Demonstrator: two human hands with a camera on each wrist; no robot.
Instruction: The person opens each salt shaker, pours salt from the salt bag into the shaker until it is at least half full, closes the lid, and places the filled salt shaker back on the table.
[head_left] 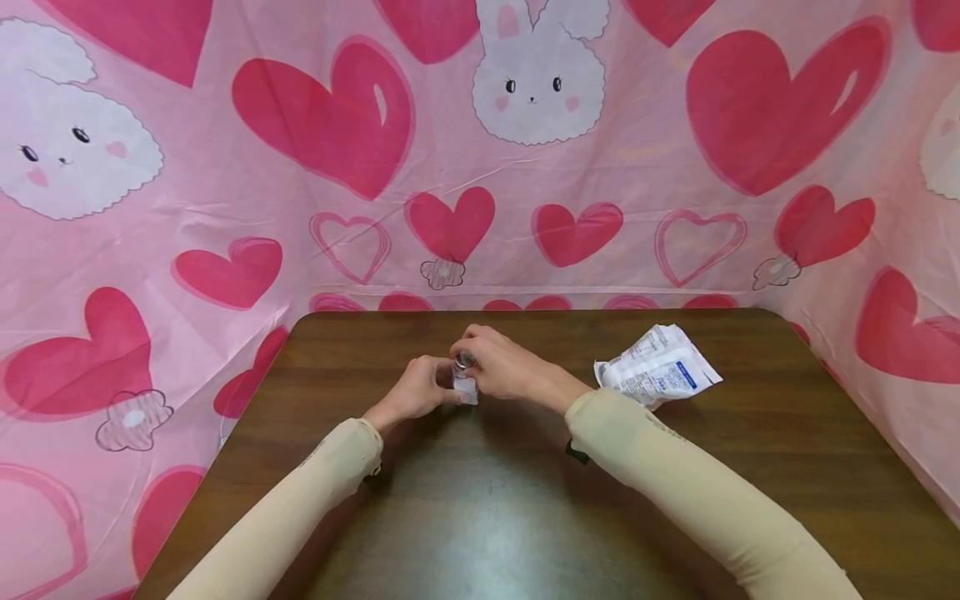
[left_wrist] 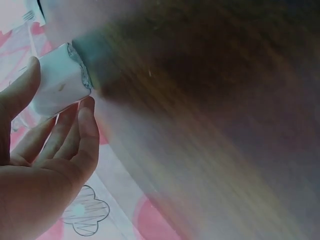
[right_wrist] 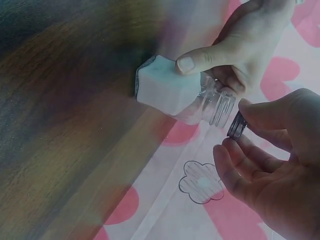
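A small clear glass jar (head_left: 466, 388) with a white filling stands upright on the table, between both hands. My left hand (head_left: 412, 390) holds it low on its body, the thumb (left_wrist: 27, 82) on one side and the fingers on the other. Its bare threaded neck (right_wrist: 222, 110) shows in the right wrist view. My right hand (head_left: 506, 365) pinches a dark screw cap (right_wrist: 237, 126) between thumb and fingertips. The cap is tilted just off the mouth of the jar, with a narrow gap between them.
A crumpled white packet (head_left: 660, 371) with a blue label lies on the brown wooden table (head_left: 480, 517), right of the right hand. Behind the table's far edge hangs a pink cloth (head_left: 622, 167) with hearts and rabbits, which also covers both sides.
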